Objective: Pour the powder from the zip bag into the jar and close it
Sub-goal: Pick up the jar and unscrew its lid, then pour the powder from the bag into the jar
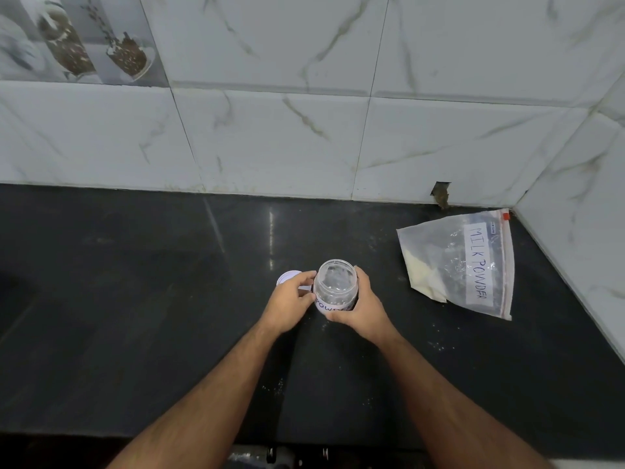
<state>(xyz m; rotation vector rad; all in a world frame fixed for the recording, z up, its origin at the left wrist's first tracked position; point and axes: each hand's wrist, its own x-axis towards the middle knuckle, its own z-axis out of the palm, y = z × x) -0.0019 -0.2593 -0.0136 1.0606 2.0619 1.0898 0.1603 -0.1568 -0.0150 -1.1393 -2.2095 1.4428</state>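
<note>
A clear plastic jar [336,282] stands upright mid-counter with its mouth uncovered; a white label on its side reads "POW…". My right hand [360,308] wraps around the jar's right side. Just left of the jar lies its white lid [286,277], and the fingers of my left hand [291,304] curl over it, close against the jar. The zip bag [456,262], labelled "MILK POWDER", lies flat at the right near the wall corner. A little pale powder sits in its near-left corner, and a red slider is at its far end.
The black stone counter [135,299] runs back to a marble-tiled wall [304,130], with a side wall [581,231] close on the right. Specks of spilled powder dot the counter near my arms. A chipped hole [441,194] shows in the tile behind the bag.
</note>
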